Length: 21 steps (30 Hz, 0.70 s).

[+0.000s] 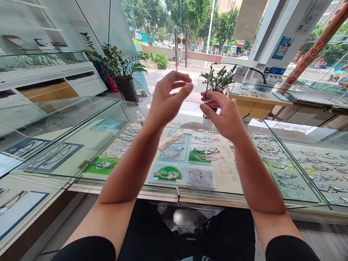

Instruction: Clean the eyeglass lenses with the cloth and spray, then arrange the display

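Had black sleeves point(87, 250) right up close, with both bare arms point(127, 166) stretched out over the glass counter point(160, 195) toward its far edge. Pinched a thin dark glasses frame point(208, 80) in the right hand point(223, 114), up near that far edge with one temple sticking out to the right, and curled the empty left hand point(171, 94) just beside it, thumb and fingertips only a narrow gap apart. Also spotted rows of eyeglasses point(206, 150) down inside the counter, plus a little white spray bottle point(140, 117) by the far edge.
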### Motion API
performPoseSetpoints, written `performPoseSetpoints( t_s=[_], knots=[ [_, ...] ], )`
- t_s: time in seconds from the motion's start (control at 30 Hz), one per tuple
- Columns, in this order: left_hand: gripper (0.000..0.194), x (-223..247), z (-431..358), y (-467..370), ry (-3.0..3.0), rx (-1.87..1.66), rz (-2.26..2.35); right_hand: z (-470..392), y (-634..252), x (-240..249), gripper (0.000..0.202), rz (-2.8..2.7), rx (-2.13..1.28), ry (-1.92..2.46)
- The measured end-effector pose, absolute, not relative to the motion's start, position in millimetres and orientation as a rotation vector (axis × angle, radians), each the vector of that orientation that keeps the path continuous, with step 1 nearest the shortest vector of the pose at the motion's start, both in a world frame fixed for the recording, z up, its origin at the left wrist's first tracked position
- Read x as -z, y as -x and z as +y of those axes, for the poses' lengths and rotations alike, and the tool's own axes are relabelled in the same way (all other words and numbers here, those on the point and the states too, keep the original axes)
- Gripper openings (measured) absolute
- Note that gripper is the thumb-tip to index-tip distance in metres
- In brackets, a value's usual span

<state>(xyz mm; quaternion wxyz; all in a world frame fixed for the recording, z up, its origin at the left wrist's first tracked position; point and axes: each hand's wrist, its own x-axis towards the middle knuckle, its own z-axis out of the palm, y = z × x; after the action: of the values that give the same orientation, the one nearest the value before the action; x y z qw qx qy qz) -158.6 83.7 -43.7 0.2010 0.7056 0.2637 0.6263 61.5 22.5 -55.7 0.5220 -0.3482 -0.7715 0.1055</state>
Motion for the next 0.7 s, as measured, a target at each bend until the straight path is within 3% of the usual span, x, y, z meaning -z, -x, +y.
performPoseSetpoints(
  t_s=[0.23, 0.3, 0.43, 0.5, 0.7],
  knots=[
    [0.034, 129, 155, 241, -1.535, -2.233, 1.521, 34, -77, 102, 0.027, -1.69, -0.262, 0.962],
    [0.027, 155, 173, 260, -1.355, -2.175, 1.651, 40, -84, 121, 0.031, -1.599, -0.263, 0.984],
    [0.058, 190, 191, 282, -1.112, -1.911, 1.824, 50, -97, 151, 0.036, -1.435, -0.249, 1.061],
    [0.064, 201, 197, 288, -1.088, -1.823, 1.825, 54, -102, 159, 0.038, -1.392, -0.224, 1.092],
    [0.052, 222, 211, 297, -1.303, -1.672, 1.563, 56, -105, 164, 0.036, -1.371, -0.215, 1.077]
  ],
)
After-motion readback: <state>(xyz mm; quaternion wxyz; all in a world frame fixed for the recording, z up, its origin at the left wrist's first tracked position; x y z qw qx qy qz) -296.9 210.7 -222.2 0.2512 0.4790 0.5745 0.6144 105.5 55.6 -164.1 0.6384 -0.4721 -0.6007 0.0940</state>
